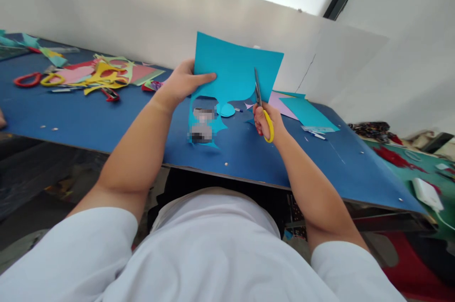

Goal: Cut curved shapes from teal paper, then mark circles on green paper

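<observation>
Held up above the table is a sheet of blue paper (231, 67), its lower edge cut in curves. My left hand (188, 77) pinches the sheet at its left side, thumb in front and the other fingers behind. In my right hand (266, 119) is a pair of scissors (258, 86) with yellow handles. The blades point upward and overlap the right part of the sheet, at the cut edge. Beneath the sheet, a round blue paper piece (227, 110) and pointed blue offcuts (221, 127) lie on the table, beside a pixelated patch.
The blue table (142, 117) runs along a white wall. Left lie red-handled scissors (27, 79), yellow paper scraps (106, 77) and a red cutter (111, 95). Right are more blue sheets (309, 111), a pink sheet (282, 104) and a pen (317, 135). Part of another person's hand (2, 119) shows far left.
</observation>
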{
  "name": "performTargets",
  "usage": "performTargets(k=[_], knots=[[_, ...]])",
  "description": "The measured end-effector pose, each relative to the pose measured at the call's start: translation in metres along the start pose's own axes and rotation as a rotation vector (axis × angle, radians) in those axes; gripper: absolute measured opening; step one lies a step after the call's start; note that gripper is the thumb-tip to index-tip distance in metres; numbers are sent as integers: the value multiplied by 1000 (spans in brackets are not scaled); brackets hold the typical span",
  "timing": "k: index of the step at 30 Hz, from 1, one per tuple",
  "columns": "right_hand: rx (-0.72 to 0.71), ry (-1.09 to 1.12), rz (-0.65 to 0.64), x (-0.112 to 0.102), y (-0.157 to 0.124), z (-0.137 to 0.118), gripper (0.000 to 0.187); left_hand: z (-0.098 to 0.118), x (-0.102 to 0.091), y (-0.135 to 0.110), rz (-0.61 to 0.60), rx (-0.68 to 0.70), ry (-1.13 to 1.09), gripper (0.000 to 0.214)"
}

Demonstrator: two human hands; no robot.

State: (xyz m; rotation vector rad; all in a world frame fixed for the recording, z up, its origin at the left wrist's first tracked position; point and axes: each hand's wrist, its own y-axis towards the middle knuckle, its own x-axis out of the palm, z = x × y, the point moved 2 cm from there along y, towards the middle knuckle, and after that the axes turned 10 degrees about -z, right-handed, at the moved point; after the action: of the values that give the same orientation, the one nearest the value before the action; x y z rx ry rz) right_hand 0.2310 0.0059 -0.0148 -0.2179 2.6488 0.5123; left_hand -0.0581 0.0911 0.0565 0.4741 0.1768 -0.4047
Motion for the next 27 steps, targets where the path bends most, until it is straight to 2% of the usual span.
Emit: performTargets(k=[2, 5, 7, 9, 10, 11, 12, 14, 15, 16, 18, 21, 24, 27], knots=[[-16, -1, 32, 0, 1, 1, 88, -5, 7, 3, 135, 20, 76, 66], [-35, -24, 63, 0, 1, 0, 92, -7, 25, -3, 360, 18, 314, 71], [-46, -33, 78, 0, 1, -1, 93, -6, 43, -13, 389, 64, 437, 68], [-51, -36, 91, 1, 0, -2, 94, -3, 63, -25, 414, 179, 430, 57], [-52, -34, 95, 2, 0, -3, 94, -3, 74, -30, 328, 212, 392, 54], [-54, -34, 92, 2, 0, -4, 94, -3, 85, -33, 191, 236, 338, 51], [-56, -37, 84, 3, -1, -5, 94, -4, 98, -35, -4, 232, 272, 48], [-65, -63, 68, 3, -1, -7, 93, -9, 120, -38, -386, 126, 88, 48], [-72, -80, 68, 3, -1, -8, 94, -12, 128, -39, -520, 52, -8, 51], [-81, -98, 75, 2, -1, -9, 94, -15, 135, -39, -582, -13, -95, 55], [-98, -117, 100, 1, -1, -10, 95, -19, 143, -39, -613, -114, -258, 65], [-97, -90, 110, -1, -2, -9, 94, -21, 147, -38, -591, -277, -490, 72], [-63, 0, 88, 0, -1, -5, 93, -16, 146, -37, -491, -441, -668, 70], [-67, 58, 90, 3, 1, -2, 93, -9, 146, -36, -351, -508, -784, 68]])
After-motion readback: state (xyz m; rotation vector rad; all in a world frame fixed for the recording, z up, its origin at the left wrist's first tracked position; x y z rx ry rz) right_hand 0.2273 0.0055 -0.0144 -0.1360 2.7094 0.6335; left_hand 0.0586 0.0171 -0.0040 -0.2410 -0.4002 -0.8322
